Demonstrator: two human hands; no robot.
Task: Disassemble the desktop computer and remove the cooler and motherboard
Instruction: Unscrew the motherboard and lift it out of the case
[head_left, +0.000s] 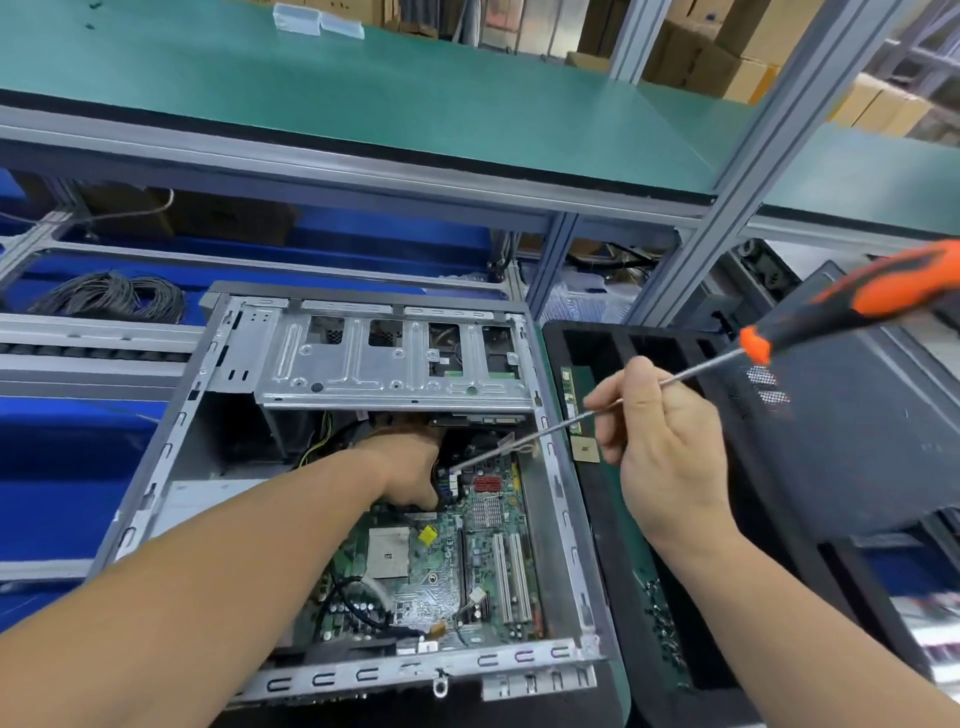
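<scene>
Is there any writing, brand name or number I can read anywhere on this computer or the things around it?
None can be read.
Motherboard: its white printing is too small and blurred.
Memory stick in the black tray: its label is too blurred.
Cardboard boxes behind: no legible print.

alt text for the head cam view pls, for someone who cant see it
A person's left hand reaches into an open computer case by the motherboard, while the right hand holds a long orange-handled screwdriver by its shaft, tip angled down toward the board. A black tray sits beside the case.
</scene>
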